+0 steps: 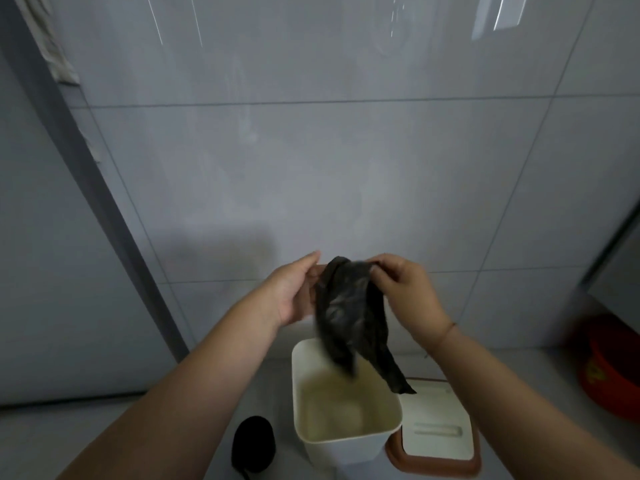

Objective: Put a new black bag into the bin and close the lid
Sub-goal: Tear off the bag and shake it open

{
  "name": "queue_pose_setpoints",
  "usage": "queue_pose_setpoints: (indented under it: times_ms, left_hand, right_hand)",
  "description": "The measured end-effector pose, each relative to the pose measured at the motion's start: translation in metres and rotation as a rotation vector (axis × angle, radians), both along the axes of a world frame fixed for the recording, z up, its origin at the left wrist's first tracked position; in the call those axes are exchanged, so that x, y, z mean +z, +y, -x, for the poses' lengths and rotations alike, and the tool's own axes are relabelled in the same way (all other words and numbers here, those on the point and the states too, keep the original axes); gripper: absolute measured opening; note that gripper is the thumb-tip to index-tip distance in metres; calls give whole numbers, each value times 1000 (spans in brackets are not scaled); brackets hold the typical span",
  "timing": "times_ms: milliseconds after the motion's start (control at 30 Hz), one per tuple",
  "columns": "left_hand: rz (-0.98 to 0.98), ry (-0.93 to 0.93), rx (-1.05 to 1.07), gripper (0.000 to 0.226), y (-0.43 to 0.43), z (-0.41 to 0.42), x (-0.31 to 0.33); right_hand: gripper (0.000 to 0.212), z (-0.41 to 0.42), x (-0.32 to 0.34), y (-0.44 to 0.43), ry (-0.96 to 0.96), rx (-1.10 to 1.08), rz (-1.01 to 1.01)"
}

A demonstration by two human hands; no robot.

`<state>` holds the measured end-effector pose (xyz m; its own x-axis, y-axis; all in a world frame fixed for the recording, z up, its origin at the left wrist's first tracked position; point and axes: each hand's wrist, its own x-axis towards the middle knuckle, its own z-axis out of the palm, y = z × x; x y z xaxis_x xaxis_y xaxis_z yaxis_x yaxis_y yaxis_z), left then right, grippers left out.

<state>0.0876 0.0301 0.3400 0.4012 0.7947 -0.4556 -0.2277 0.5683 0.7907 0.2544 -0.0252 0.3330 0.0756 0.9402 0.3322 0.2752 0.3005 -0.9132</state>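
A crumpled black bag (349, 317) hangs in the air above the open white bin (308, 393), its lower tips dangling over the bin's mouth. My right hand (403, 292) pinches the bag's top edge. My left hand (294, 292) is against the bag's left side with the fingers behind it, gripping the same top edge. The bin is bare inside. Its lid (436, 424), white with a brown rim, lies flat on the floor just right of the bin.
A black roll of bags (254, 443) lies on the floor left of the bin. A red basin (613, 368) sits at the right edge. A grey tiled wall stands right behind the bin, with a dark door frame (86, 188) on the left.
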Motion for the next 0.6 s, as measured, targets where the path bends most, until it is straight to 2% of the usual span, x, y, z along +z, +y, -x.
queue_pose_setpoints:
  times_ms: [67,100,167,267,333,400,500,600]
  left_hand:
    - [-156,108,71,18,0,2,-2]
    - [-256,182,52,25,-2,4,-4]
    - [-387,206,-71,44,-7,6,-8]
    - [-396,123,-187,32,-14,-1,-8]
    - [-387,129,-94,13,-17,-9,-6]
    - [-368,135,48,5,-14,-12,-8]
    - [-327,115,155,11,-12,-9,-11]
    - [-245,89,164,27,-15,-7,-12]
  right_hand:
    - [14,-5,7,4,360,-15,78]
    - [13,-8,9,6,427,-58,123]
    - [21,-11,10,8,444,-99,245]
    - [24,-5,9,9,410,-6,369]
    - [12,1,10,9,362,9,353]
    - [8,2,11,10,339,36,306]
    - [16,0,12,8,273,95,339]
    - [27,-2,10,7,244,109,340]
